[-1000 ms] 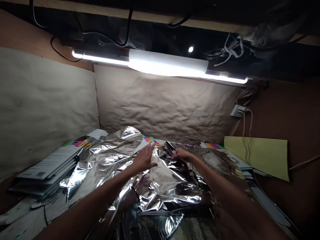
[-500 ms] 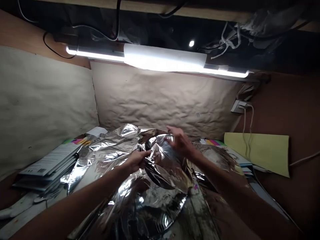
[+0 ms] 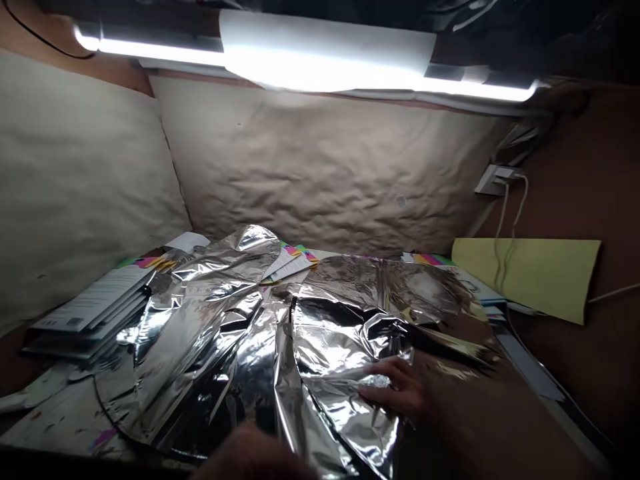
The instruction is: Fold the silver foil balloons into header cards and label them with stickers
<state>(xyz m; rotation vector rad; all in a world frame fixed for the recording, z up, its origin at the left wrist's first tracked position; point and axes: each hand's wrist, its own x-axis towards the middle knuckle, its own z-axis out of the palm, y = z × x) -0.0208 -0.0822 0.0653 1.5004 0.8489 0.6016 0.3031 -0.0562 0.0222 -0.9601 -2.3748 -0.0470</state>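
Nearest, the left hand [image 3: 254, 459] is blurred; its grip cannot be told. Shiny, crinkly silver foil [image 3: 327, 343] is spread on the counter [image 3: 53, 427], touched by the right hand [image 3: 403, 388], its grip loose and parted. Earlier, foil was lifted by both hands. Behind, wrinkly brown paper [image 3: 320, 173] is lit by a bright lamp [image 3: 320, 57].

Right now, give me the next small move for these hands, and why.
I'd probably slide the right hand across the silver metallic film to smooth it: creases show beside that hand, while the left hand is blurred at the picture's lower edge.
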